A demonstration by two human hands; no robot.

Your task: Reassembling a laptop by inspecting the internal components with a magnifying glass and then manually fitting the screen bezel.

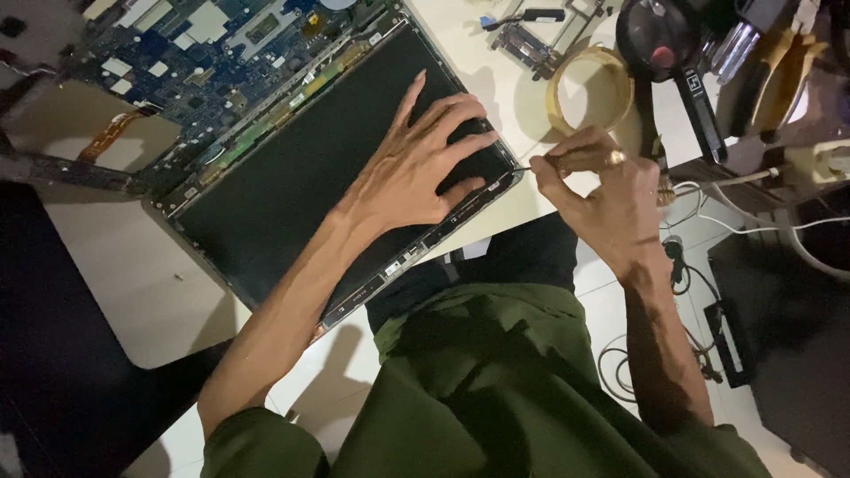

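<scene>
A disassembled laptop lies on a white table, its dark screen panel [292, 177] facing up and its blue motherboard [212, 44] exposed behind. My left hand [416, 164] rests flat on the panel with fingers spread, near its right corner. My right hand [602, 190] pinches a thin metal tool [524, 166] whose tip touches the panel's right corner edge. A ring shows on a right finger.
A roll of yellowish tape [589, 88] sits on the white table [133, 274] beyond the right hand. Small parts [527, 40], a black round object [655, 40] and tools crowd the top right. Cables [699, 265] trail on the tiled floor below.
</scene>
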